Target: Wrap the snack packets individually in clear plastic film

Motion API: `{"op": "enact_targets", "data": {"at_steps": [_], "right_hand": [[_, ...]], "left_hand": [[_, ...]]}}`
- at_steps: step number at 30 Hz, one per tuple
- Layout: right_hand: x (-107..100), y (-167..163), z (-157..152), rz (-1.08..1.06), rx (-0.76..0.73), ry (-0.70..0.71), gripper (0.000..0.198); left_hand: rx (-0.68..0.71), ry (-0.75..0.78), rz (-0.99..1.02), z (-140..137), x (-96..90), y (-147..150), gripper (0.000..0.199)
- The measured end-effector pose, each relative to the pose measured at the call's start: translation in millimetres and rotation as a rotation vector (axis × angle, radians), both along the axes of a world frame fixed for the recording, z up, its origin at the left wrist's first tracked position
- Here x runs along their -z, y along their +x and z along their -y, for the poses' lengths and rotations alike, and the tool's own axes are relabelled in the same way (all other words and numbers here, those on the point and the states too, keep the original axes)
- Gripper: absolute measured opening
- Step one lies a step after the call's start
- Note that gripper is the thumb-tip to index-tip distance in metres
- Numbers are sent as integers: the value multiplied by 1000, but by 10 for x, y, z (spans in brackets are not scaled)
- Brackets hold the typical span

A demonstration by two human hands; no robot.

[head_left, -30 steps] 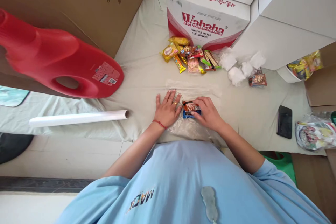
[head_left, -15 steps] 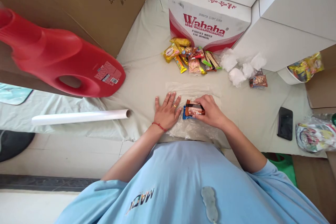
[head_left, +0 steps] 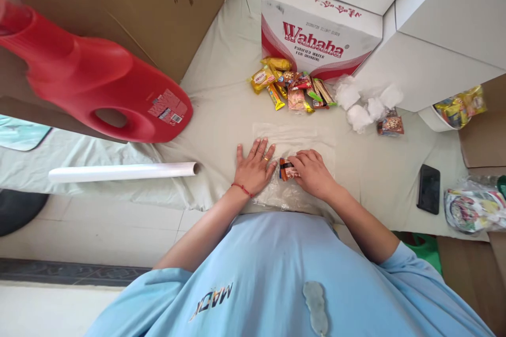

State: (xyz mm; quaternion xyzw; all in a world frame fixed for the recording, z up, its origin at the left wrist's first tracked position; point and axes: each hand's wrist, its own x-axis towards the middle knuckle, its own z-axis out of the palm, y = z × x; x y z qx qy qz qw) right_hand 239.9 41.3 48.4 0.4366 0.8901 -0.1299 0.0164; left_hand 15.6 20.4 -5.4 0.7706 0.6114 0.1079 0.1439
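Observation:
My left hand (head_left: pixel 253 171) lies flat, fingers spread, on the left part of a clear plastic sheet (head_left: pixel 281 196). Close to its thumb is a small stack of wrapped snack packets (head_left: pixel 288 169), brown and reddish with a bit of blue at the left end. My right hand (head_left: pixel 315 175) curls over the right side of these packets and grips them, hiding much of them. Both hands rest low over the cloth-covered surface (head_left: pixel 221 116).
Ahead lies a pile of snacks (head_left: pixel 292 87) against a Wahaha box (head_left: pixel 322 37). White crumpled plastic bundles (head_left: pixel 359 116) sit right of it. A red jug (head_left: pixel 118 89) and a white roll (head_left: pixel 122 172) are at left; a phone (head_left: pixel 429 188) lies at right.
My right hand has moved slightly left and further over the snack packets, covering more of them. The left hand stays flat. The view has shifted slightly.

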Motion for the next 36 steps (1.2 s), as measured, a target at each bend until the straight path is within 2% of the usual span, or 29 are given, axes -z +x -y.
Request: {"op": "enact_targets", "data": {"at_steps": [5, 13, 18, 20, 23, 25, 27, 30, 32, 36], "right_hand": [[-31, 28, -105, -73, 56, 61, 57], [149, -15, -107, -33, 64, -40, 60], [-10, 138, -40, -165, 37, -17, 64], [-120, 308, 51, -287, 19, -13, 55], [-206, 630, 272, -420, -54, -107, 41], [-154, 813, 447, -414, -96, -181, 40], [-22, 926, 599, -375, -95, -197, 34], [181, 979, 700, -378, -43, -164, 16], [204, 976, 653, -433, -21, -170, 18], [-72, 964, 352, -551, -15, -270, 22]], "left_hand": [[4, -7, -3, 1, 5, -6, 57], [2, -21, 23, 2, -24, -64, 59], [-18, 135, 117, 139, -56, -184, 53], [75, 178, 179, 233, -78, -301, 52], [339, 105, 289, 398, -116, -532, 54], [482, 6, 326, 505, -132, -669, 53], [544, -80, 314, 584, -129, -751, 47], [508, -145, 288, 611, -102, -761, 25], [443, -164, 324, 565, -99, -730, 25], [296, -227, 503, 382, -194, -717, 29]]}}
